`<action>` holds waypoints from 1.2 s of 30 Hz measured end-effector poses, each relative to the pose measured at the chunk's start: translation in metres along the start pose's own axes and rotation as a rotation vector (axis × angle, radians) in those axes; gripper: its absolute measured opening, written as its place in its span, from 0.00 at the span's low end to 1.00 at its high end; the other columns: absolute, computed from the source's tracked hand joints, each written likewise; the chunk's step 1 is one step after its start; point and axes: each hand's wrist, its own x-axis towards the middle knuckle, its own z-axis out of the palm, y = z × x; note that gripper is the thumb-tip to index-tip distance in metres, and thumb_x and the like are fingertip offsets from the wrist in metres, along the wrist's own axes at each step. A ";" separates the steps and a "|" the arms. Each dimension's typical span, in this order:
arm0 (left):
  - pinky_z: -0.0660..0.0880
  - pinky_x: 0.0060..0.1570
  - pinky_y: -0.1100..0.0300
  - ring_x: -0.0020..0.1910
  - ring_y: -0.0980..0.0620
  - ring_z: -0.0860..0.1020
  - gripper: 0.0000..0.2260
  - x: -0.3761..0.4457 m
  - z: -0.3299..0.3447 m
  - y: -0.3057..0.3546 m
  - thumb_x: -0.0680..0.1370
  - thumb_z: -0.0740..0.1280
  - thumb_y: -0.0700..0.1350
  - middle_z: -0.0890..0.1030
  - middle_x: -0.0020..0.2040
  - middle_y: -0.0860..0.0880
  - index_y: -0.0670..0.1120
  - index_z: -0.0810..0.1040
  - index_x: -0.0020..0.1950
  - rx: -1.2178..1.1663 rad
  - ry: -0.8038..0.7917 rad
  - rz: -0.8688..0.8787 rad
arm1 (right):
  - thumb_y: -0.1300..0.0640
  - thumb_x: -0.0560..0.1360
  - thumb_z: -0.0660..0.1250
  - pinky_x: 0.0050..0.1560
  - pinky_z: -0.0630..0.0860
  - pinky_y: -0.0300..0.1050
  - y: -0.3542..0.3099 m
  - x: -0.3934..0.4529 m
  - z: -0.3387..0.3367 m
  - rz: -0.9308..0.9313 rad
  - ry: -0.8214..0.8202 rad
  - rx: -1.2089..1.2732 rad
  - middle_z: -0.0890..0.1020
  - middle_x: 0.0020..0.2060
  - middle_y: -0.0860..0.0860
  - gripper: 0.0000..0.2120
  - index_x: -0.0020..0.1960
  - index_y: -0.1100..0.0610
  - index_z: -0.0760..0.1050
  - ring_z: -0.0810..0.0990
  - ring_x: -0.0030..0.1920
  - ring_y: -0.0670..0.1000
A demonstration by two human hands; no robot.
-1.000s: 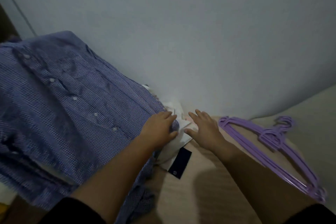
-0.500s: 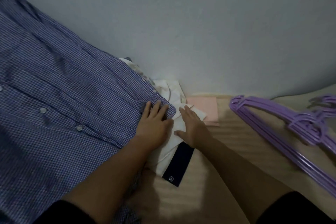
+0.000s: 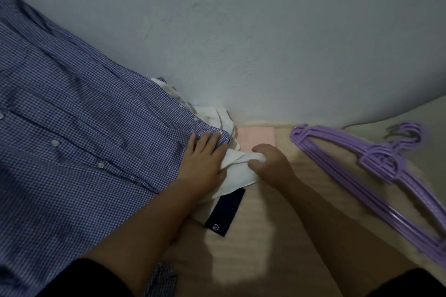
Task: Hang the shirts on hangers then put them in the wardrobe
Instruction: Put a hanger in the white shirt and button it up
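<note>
A blue checked shirt (image 3: 72,147) with white buttons lies spread over the left of the bed. My left hand (image 3: 202,161) presses flat on its lower edge, fingers straight. Under that edge lies a white shirt (image 3: 237,172) with a dark navy cuff (image 3: 225,212) sticking out toward me. My right hand (image 3: 268,164) grips a bunched fold of the white shirt, fingers curled round it. A stack of purple plastic hangers (image 3: 376,173) lies on the bed to the right, apart from both hands.
A folded pink cloth (image 3: 257,137) lies against the pale grey wall (image 3: 241,31) just beyond my right hand. More white fabric (image 3: 217,118) is heaped behind the blue shirt. The beige bed cover (image 3: 277,236) stretches toward me.
My right hand went from lying flat on the white shirt to curling round a fold of it. My left hand stays pressed on the blue shirt's edge.
</note>
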 end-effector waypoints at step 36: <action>0.65 0.36 0.60 0.41 0.51 0.73 0.08 -0.049 -0.221 0.076 0.76 0.69 0.46 0.77 0.40 0.49 0.42 0.82 0.49 -0.390 -0.085 0.028 | 0.61 0.73 0.66 0.29 0.64 0.33 -0.127 -0.100 -0.262 -0.003 0.217 0.044 0.76 0.34 0.52 0.06 0.39 0.59 0.78 0.72 0.36 0.49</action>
